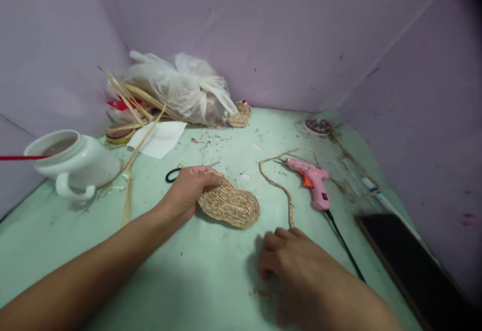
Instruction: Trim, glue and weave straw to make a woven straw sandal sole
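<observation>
My left hand [192, 188] is closed on the upper left edge of a flat sole-shaped piece [233, 205] made of coiled straw braid, thumb on top. The piece is tilted just over the table. My right hand [286, 260] is low on the right with its fingers curled in, slightly blurred. A braided straw cord [286, 195] runs from the pink glue gun down to this hand and goes out of sight beneath it; a bit of straw [261, 296] shows below the fingers. The pink glue gun [312, 178] lies on its side, its small light lit.
A white pot [86, 155] lies tipped at the left. Behind are a tied plastic bag [188, 90], dry straw strips [130, 170] and white paper [160, 137]. A black loop [172, 175] shows beside my left hand. A dark flat slab [406, 260] and the glue gun's cable [344, 243] lie right.
</observation>
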The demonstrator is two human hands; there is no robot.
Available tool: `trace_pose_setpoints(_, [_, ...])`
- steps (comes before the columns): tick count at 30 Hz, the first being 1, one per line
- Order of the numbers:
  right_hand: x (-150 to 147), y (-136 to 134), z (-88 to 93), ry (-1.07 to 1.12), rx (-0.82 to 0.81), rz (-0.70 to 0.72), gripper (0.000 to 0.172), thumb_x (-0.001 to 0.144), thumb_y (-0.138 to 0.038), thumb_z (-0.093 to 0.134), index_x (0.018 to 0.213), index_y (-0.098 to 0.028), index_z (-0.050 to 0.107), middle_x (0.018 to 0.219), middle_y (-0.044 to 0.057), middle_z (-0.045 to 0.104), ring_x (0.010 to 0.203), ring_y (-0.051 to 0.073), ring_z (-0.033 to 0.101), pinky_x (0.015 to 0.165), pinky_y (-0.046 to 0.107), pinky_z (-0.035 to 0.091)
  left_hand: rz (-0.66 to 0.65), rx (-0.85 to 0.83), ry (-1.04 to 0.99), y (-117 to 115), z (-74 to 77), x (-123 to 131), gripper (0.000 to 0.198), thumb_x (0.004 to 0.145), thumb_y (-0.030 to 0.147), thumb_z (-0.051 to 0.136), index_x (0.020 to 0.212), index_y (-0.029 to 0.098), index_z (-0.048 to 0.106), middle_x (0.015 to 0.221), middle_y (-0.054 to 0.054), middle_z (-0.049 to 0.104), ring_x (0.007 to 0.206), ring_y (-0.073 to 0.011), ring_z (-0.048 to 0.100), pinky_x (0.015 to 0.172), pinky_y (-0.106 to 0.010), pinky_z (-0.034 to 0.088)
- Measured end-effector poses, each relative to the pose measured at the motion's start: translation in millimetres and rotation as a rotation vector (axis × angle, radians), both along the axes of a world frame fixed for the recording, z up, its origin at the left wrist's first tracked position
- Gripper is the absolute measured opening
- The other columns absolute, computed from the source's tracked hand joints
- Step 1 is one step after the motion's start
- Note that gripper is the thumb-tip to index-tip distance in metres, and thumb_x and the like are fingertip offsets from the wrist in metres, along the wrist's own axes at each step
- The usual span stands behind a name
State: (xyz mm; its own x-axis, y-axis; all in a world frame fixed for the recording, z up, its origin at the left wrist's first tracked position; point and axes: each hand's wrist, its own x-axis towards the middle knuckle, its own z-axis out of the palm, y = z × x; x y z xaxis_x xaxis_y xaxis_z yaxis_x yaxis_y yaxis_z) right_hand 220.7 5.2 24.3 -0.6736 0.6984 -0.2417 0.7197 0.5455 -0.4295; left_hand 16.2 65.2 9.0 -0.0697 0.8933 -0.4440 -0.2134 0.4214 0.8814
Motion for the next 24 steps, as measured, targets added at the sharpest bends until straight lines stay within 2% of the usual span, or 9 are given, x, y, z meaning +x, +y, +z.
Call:
trace_pose_setpoints(2, [-1.7, 0.8, 0.2, -0.092, -0.042, 0.033, 0.022, 0.049, 0.001, 0.063, 0.056, -0.020, 0.064, 0.068, 0.002, 0.063, 0.069, 0.018, 0.055, 0.069, 0.032, 0.035, 0.009, 0.016, -0.015, 0.4, -3.3, 0.8, 0.011, 0.048, 0.015, 0.067, 0.057, 0.010, 0.063, 0.052, -0.003, 0.063, 0.053, -0.0143, 0.058, 0.056, -0.026, 0.044])
trace_pose_setpoints(5, [-2.0, 2.4, -1.6, -0.078, -0.052, 0.044, 0.026, 0.048, 0.006, 0.055, 0.049, -0.020, 0.061, 0.060, 0.002, 0.062, 0.065, 0.017, 0.053, 0.067, 0.031, 0.034, 0.022, 0.027, -0.020, 0.3, -6.9, 1.8, 0.008, 0.047, 0.012, 0.066, 0.055, 0.010, 0.063, 0.052, -0.002, 0.062, 0.054, -0.0138, 0.057, 0.056, -0.025, 0.044])
trace_pose_setpoints(9, [1.0, 6.3, 3.1, -0.024, -0.117, -0.047, 0.023, 0.057, 0.000, 0.056, 0.058, -0.021, 0.064, 0.057, 0.001, 0.062, 0.056, 0.015, 0.052, 0.054, 0.026, 0.033, 0.016, 0.006, -0.029, -3.1, -7.7, 4.5, 0.011, 0.048, 0.013, 0.068, 0.056, 0.010, 0.062, 0.053, -0.002, 0.062, 0.054, -0.0143, 0.058, 0.057, -0.026, 0.044])
trace_pose_setpoints(12, [-1.9, 9.6, 7.2, 0.220, -0.236, -0.110, 0.014, 0.071, -0.012, 0.058, 0.070, -0.023, 0.066, 0.059, -0.002, 0.063, 0.052, 0.013, 0.052, 0.049, 0.023, 0.035, -0.025, 0.010, -0.035, -7.7, -7.1, 8.1, 0.013, 0.050, 0.016, 0.068, 0.061, 0.010, 0.062, 0.055, -0.003, 0.062, 0.054, -0.0148, 0.058, 0.057, -0.027, 0.044])
trace_pose_setpoints(14, [-7.9, 10.5, 5.6, 0.450, -0.243, -0.181, 0.010, 0.077, -0.020, 0.058, 0.075, -0.023, 0.067, 0.063, -0.002, 0.064, 0.055, 0.012, 0.054, 0.051, 0.023, 0.039, -0.021, 0.024, -0.031, -11.1, -6.4, 10.7, 0.014, 0.051, 0.016, 0.068, 0.062, 0.011, 0.062, 0.054, -0.002, 0.062, 0.053, -0.0141, 0.057, 0.055, -0.026, 0.043])
trace_pose_setpoints(18, [-21.8, 9.5, -5.6, 0.732, -0.063, -0.343, 0.007, 0.078, -0.021, 0.059, 0.079, -0.020, 0.066, 0.068, 0.001, 0.063, 0.058, 0.012, 0.054, 0.053, 0.023, 0.041, -0.019, 0.029, -0.062, -18.0, -5.0, 14.4, 0.014, 0.051, 0.017, 0.070, 0.061, 0.012, 0.061, 0.056, -0.001, 0.062, 0.052, -0.0128, 0.056, 0.055, -0.025, 0.042])
trace_pose_setpoints(24, [-27.3, 11.0, -16.4, 0.812, 0.236, -0.517, 0.006, 0.075, -0.016, 0.059, 0.071, -0.017, 0.063, 0.061, 0.001, 0.059, 0.048, 0.010, 0.050, 0.043, 0.021, 0.037, -0.208, 0.045, -0.105, -26.9, -2.0, 16.3, 0.021, 0.056, 0.024, 0.072, 0.070, 0.011, 0.064, 0.064, -0.004, 0.066, 0.057, -0.0147, 0.058, 0.058, -0.027, 0.044])
